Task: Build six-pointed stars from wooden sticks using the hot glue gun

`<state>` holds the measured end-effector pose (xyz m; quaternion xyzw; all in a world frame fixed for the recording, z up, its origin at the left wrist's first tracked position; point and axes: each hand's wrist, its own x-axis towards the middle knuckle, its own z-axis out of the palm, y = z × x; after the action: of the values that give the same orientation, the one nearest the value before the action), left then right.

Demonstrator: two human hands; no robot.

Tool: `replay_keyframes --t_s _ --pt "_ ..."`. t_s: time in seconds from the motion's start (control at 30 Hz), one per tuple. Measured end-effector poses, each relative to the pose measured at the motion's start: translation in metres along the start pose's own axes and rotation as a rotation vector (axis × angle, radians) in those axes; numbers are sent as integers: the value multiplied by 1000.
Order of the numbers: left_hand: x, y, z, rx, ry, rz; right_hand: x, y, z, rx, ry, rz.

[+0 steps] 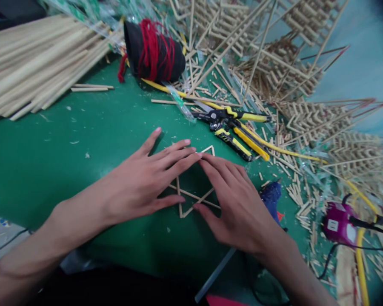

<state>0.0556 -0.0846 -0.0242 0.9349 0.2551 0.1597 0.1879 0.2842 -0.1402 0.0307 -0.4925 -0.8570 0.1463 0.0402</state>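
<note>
A small frame of thin wooden sticks [191, 197] lies flat on the green table [51, 153], shaped like overlapping triangles. My left hand [147, 180] rests palm down on its left part, fingers stretched toward the top corner. My right hand [234, 204] lies flat over its right part, thumb touching a lower stick. The fingertips of both hands meet near the frame's top corner [209, 149]. Neither hand grips anything.
Yellow-and-black cutters [232, 123] lie just beyond the hands. A blue glue gun [270, 196] sits by my right wrist. Long sticks [35, 63] are piled at far left, a black roll wound with red yarn [155, 53] behind. Stick lattices [306, 85] and offcuts crowd the right.
</note>
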Motion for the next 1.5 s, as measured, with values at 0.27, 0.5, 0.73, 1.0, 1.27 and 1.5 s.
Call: replay_keyframes --t_s 0.27,0.5,0.73,1.0,1.27,1.5 --pt "-1 -3 -6 35 42 19 -10 9 -11 73 151 83" --pt "1 2 -12 12 31 11 -17 11 -2 6 122 143" --pt "1 1 -5 15 5 15 -13 6 3 -4 66 125" --pt "5 -10 -18 50 111 -29 -16 15 0 5 170 95" --pt "9 -9 -8 116 53 -32 -12 20 1 -64 84 81" --pt "9 -11 -4 106 48 -28 -7 14 -4 -90 149 13"
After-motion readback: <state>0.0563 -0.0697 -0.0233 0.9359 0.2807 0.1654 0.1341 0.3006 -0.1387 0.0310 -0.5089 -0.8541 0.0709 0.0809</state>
